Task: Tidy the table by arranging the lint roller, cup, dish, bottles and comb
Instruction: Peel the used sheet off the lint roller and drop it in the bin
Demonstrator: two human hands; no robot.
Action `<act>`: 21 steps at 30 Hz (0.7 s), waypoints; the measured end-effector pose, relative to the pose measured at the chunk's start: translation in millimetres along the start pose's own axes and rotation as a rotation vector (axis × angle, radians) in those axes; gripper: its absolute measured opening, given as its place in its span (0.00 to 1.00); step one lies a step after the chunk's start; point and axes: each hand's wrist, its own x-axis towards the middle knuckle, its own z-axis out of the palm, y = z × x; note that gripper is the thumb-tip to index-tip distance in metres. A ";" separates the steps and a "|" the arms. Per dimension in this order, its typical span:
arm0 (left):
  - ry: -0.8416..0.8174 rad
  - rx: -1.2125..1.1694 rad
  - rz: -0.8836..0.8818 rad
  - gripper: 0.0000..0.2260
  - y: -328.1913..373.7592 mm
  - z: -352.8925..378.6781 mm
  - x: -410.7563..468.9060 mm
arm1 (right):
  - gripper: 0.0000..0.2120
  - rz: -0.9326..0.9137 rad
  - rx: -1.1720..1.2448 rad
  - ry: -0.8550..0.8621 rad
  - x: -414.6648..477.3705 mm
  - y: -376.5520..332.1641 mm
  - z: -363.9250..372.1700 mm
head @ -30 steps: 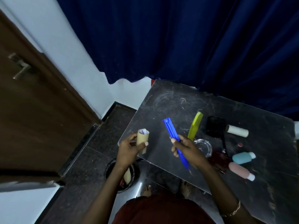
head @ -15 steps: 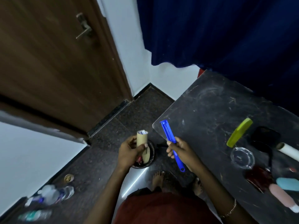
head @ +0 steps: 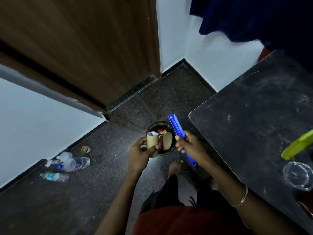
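Observation:
My left hand grips a tan cardboard roll core over a small black bin on the floor. Another tan tube lies inside the bin with wrappers. My right hand holds the blue lint roller handle, which points up and away, left of the dark table. On the table's right edge lie a green comb and a clear glass dish. The other bottles and the cup are out of frame.
A brown door and white walls stand to the left and behind. Several plastic water bottles and a small lid lie on the dark floor by the wall. My bare foot is beside the bin. A blue curtain hangs at the top right.
My view has swung left and down from the table to the floor. Both hands moved off the table edge; the cardboard core is now over the bin.

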 end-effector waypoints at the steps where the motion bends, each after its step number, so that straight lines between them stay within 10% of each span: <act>1: 0.005 0.005 -0.014 0.17 -8.0 -0.2 7.7 | 0.04 0.005 -0.014 0.008 8.8 4.2 5.2; 21: -0.036 0.316 -0.145 0.24 -216.1 80.2 222.1 | 0.15 0.172 -0.455 0.006 190.9 180.6 45.1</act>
